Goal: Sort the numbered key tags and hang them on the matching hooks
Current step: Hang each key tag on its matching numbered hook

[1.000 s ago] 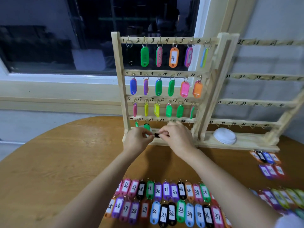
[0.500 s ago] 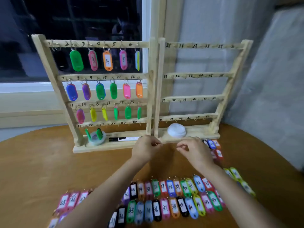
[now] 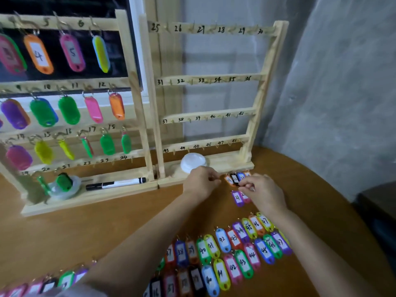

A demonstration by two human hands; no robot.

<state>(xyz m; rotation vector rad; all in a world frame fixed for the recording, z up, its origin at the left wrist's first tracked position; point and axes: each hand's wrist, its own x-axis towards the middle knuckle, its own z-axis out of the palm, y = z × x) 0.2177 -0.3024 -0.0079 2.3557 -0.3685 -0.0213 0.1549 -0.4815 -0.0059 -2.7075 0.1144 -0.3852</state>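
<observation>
Two wooden hook racks stand on the table. The left rack (image 3: pixel 138 108) carries coloured tags on hooks up to about 20, and the right rack (image 3: pixel 264 86), numbered 25 to 48, is bare. A small cluster of tags lies in front of the right rack: orange (image 3: pixel 228 180), black (image 3: pixel 234 179), blue (image 3: pixel 241 176) and purple (image 3: pixel 237 198). My right hand (image 3: pixel 262 192) pinches the lower end of the black tag. My left hand (image 3: pixel 201 181) has curled fingers, their tips beside the orange tag; whether they hold anything is hidden. Rows of numbered tags (image 3: pixel 225 256) lie nearer me.
A white lid (image 3: pixel 192 163) sits on the right rack's base. A black-and-white marker (image 3: pixel 115 183) and a clear dish (image 3: pixel 64 190) sit on the left rack's base. The round wooden table (image 3: pixel 90 232) ends at right near a dark object (image 3: pixel 378 211).
Both hands left the bottom row of the left rack and moved right to the tag cluster in front of the right rack. The view swung right and closer.
</observation>
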